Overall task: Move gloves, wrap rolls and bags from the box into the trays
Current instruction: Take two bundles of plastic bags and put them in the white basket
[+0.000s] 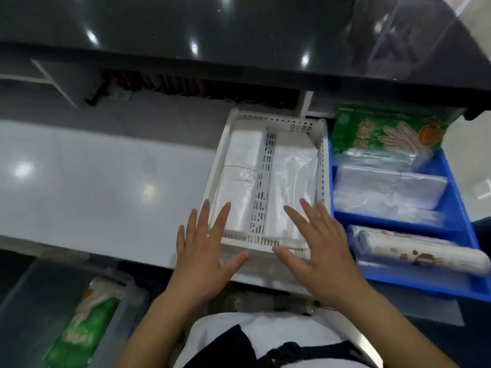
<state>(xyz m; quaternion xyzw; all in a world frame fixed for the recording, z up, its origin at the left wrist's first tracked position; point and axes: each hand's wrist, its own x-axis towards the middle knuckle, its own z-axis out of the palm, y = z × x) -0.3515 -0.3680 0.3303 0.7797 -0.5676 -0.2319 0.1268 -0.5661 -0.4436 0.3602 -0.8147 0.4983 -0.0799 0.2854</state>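
Observation:
A white perforated tray [322, 166] sits on the counter with a divider down its middle. A banded stack of clear bags [239, 171] fills its left half, and another stack of bags [292, 181] fills the right half. My left hand [206, 251] lies flat and empty on the tray's near left corner. Over the near right corner rests my right hand [318, 243], fingers spread and empty. To the right, a blue tray [457, 208] holds a green glove pack [385, 134], clear bags [385, 192] and wrap rolls [419, 251].
Low on the left stands a grey box [117, 314] with a green glove pack [85, 328] inside. The white counter [93, 187] stretches left of the trays. A dark glossy shelf [212, 30] overhangs the back, with a clear panel [414, 35] at the upper right.

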